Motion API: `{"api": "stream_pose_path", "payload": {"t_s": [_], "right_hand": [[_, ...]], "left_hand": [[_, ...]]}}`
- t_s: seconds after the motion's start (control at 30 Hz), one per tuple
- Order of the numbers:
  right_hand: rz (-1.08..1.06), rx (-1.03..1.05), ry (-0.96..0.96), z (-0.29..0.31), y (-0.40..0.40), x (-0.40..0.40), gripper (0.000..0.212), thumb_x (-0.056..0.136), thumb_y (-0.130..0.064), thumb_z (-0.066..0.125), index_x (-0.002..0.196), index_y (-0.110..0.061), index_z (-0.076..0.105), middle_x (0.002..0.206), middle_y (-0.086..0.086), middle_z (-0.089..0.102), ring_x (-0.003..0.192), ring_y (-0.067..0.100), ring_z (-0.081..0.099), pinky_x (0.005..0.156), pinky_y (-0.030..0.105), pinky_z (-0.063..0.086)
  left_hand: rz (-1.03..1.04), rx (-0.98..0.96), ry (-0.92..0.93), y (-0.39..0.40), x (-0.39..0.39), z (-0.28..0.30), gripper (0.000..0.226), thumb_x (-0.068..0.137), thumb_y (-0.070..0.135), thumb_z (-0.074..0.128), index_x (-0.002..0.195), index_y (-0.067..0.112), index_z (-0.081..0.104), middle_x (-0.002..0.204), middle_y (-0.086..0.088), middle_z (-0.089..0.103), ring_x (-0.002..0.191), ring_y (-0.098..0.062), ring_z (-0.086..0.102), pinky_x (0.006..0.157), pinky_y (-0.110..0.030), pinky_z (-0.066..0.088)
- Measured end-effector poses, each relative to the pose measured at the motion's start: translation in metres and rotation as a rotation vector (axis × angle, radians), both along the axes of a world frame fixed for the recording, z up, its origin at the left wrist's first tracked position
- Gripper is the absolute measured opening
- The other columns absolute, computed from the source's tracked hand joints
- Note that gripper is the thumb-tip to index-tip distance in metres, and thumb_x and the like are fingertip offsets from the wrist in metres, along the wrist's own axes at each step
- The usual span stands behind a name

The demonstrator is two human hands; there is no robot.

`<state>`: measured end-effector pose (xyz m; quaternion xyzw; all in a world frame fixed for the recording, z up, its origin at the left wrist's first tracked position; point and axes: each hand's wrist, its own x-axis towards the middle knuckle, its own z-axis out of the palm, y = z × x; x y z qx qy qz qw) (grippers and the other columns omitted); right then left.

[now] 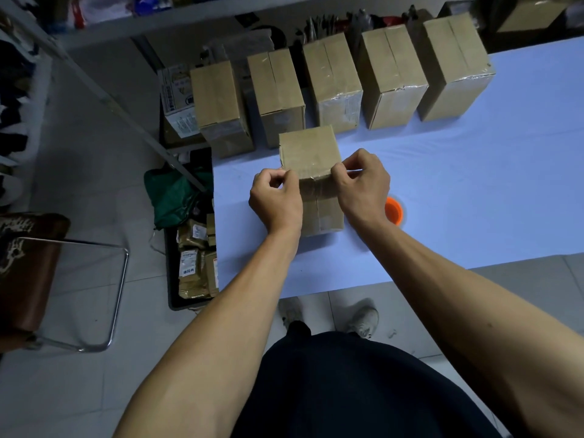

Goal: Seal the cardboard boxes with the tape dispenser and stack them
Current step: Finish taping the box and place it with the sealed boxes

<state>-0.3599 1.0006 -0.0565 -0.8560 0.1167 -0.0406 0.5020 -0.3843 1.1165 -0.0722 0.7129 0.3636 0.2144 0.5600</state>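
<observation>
A small cardboard box [311, 150] stands on the pale blue table [458, 191] in front of me, with clear tape across its near top edge. My left hand [275, 200] is at the box's left near corner, its fingers curled and pinching at the edge. My right hand [363, 184] is at the right near corner, thumb and fingers pinching the tape or flap there. An orange tape dispenser [393, 211] lies on the table just right of my right wrist, partly hidden. Several taped cardboard boxes [335, 80] stand in a row along the far edge.
A metal stool [91, 295] and a brown bag [28, 270] are on the floor at left. A black tray of parcels [192, 263] and a green bag [173, 197] sit beside the table's left end. Shelving [94, 30] rises at the back left.
</observation>
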Motion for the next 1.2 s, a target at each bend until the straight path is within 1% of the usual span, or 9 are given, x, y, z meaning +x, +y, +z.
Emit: {"api": "stream_pose_path", "payload": {"t_s": [0.13,0.23,0.33,0.5,0.6,0.73,0.83,1.03,1.2], "right_hand": [[0.013,0.048,0.0,-0.006,-0.006,-0.011,0.009,0.079,-0.019,0.064,0.074,-0.016,0.058,0.076,-0.003,0.063,0.067,0.003,0.055,0.068,0.028,0.045],[0.011,0.122,0.048,-0.017,-0.016,-0.018,0.007,0.082,-0.016,0.065,0.089,-0.017,0.066,0.071,-0.008,0.064,0.067,0.003,0.057,0.068,0.027,0.046],[0.061,0.1,-0.003,-0.025,-0.021,-0.022,0.01,0.087,-0.016,0.064,0.092,-0.017,0.072,0.084,0.0,0.071,0.078,0.009,0.064,0.076,0.031,0.052],[0.1,0.058,-0.01,-0.028,-0.018,-0.026,0.015,0.096,-0.017,0.058,0.108,-0.015,0.068,0.104,0.002,0.068,0.092,0.012,0.062,0.085,0.031,0.05],[0.156,0.076,0.057,-0.031,-0.009,-0.03,0.033,0.1,-0.032,0.055,0.13,-0.016,0.057,0.119,-0.001,0.062,0.103,0.01,0.058,0.089,0.024,0.045],[0.267,0.086,0.009,-0.035,0.0,-0.031,0.028,0.099,-0.035,0.058,0.122,-0.018,0.058,0.103,-0.013,0.066,0.093,0.007,0.062,0.075,0.017,0.045],[0.252,0.057,0.02,-0.041,-0.002,-0.031,0.031,0.101,-0.037,0.053,0.128,-0.022,0.056,0.102,-0.012,0.069,0.091,0.012,0.063,0.081,0.031,0.049],[0.252,0.153,0.102,-0.047,-0.015,-0.03,0.035,0.104,-0.035,0.044,0.135,-0.026,0.058,0.115,-0.002,0.07,0.11,0.017,0.062,0.1,0.039,0.047],[0.265,0.328,0.186,-0.045,-0.019,-0.031,0.041,0.103,-0.034,0.045,0.144,-0.028,0.053,0.126,-0.024,0.062,0.122,-0.006,0.052,0.112,0.027,0.037]], "left_hand": [[0.025,-0.053,-0.018,-0.003,-0.011,-0.007,0.005,0.076,0.007,0.068,0.074,0.011,0.066,0.079,-0.002,0.071,0.074,-0.014,0.064,0.067,-0.03,0.055],[0.002,-0.095,-0.09,-0.003,-0.024,-0.018,0.022,0.079,0.0,0.066,0.082,0.021,0.06,0.077,0.0,0.068,0.067,-0.007,0.063,0.067,-0.027,0.051],[-0.076,-0.193,-0.116,0.002,-0.031,-0.026,0.024,0.088,-0.002,0.066,0.093,0.021,0.06,0.088,-0.002,0.068,0.075,-0.002,0.066,0.075,-0.019,0.051],[-0.18,-0.136,-0.043,0.008,-0.032,-0.027,0.02,0.093,0.007,0.063,0.112,0.01,0.065,0.101,0.004,0.068,0.091,-0.003,0.066,0.084,-0.021,0.053],[-0.299,-0.098,0.045,0.003,-0.03,-0.026,0.03,0.092,0.028,0.067,0.12,0.022,0.062,0.11,0.01,0.068,0.101,-0.001,0.064,0.091,-0.022,0.051],[-0.422,-0.052,0.137,-0.004,-0.023,-0.029,0.056,0.088,0.043,0.064,0.136,0.017,0.051,0.12,0.006,0.068,0.106,-0.009,0.064,0.091,-0.024,0.049],[-0.409,-0.043,0.118,-0.008,-0.023,-0.031,0.044,0.093,0.035,0.057,0.133,0.018,0.054,0.115,0.005,0.069,0.104,-0.014,0.065,0.087,-0.024,0.049],[-0.382,-0.051,0.107,-0.009,-0.025,-0.031,0.035,0.1,0.025,0.047,0.131,0.015,0.061,0.111,0.008,0.067,0.102,-0.012,0.06,0.084,-0.019,0.044],[-0.422,-0.157,0.115,0.003,-0.026,-0.035,0.049,0.091,0.039,0.043,0.13,0.019,0.063,0.116,0.006,0.069,0.112,-0.017,0.062,0.101,-0.035,0.05]]}}
